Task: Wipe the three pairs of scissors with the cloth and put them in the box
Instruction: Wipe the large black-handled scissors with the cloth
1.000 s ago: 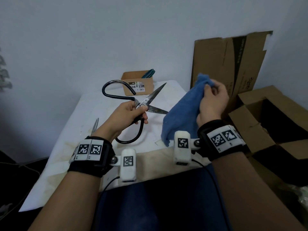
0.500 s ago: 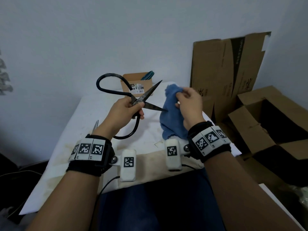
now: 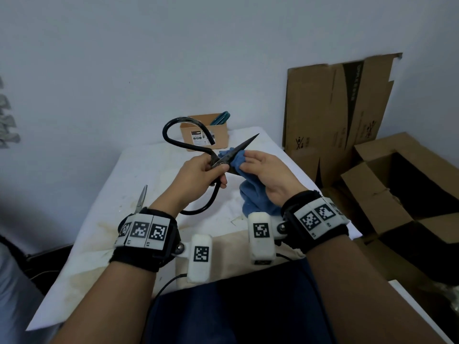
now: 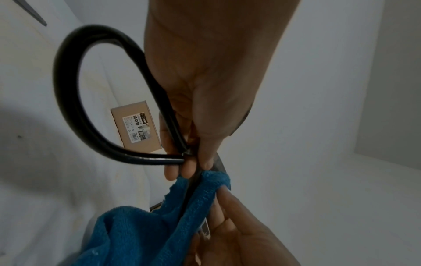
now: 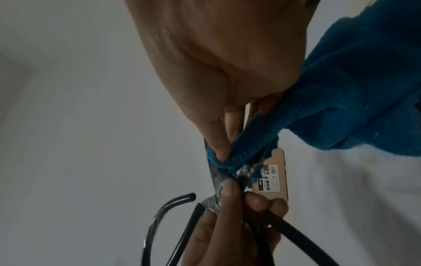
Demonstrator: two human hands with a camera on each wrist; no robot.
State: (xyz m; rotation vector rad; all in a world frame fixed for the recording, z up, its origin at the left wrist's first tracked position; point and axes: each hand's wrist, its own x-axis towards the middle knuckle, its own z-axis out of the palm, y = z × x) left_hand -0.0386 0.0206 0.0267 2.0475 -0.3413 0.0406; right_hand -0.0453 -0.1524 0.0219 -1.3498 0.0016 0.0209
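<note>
Scissors [image 3: 224, 158] between cloth-wrapped fingers [image 3: 250, 157]

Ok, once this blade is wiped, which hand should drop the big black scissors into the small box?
Left, probably. The left hand already grips the black scissors at the pivot, nearer the small box, where teal handles already show. The right hand is busy pinching the blue cloth around a blade.

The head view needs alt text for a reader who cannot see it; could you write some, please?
The left hand grips large black-handled scissors while the right hand pinches a blue cloth round one blade. Behind, on the white table, stands a small cardboard box.
</note>
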